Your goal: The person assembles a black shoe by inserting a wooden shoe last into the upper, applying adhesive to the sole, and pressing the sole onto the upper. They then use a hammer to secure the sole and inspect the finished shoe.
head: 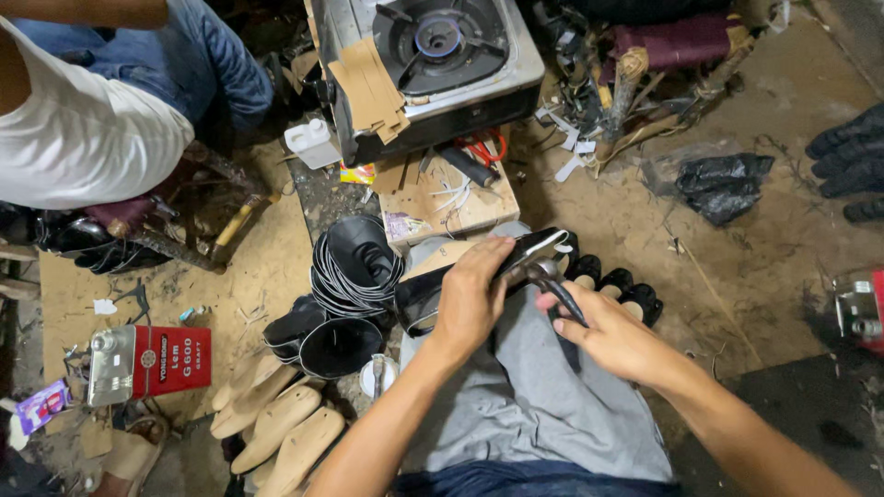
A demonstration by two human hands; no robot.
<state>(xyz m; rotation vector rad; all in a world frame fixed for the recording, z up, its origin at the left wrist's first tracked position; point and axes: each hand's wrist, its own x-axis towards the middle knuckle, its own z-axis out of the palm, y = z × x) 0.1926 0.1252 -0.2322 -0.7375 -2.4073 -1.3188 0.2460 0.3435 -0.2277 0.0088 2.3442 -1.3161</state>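
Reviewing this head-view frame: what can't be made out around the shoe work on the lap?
- Middle of the black shoe upper: covered by the left hand.
- Pincers: the handles vanish into the right hand, and the head is blurred against the upper.
- Wooden shoe lasts: the lowest are cut off by the bottom edge.
- Co-worker in the white shirt: cut off by the top and left edges.

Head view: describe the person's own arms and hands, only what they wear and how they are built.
Both forearms are bare from the bottom edge of the picture up to the wrists: no sleeves in view. The left hand and the right hand wear no gloves, and no watch, band or ring shows. The fingers are uncovered. No marks or tattoos can be made out.
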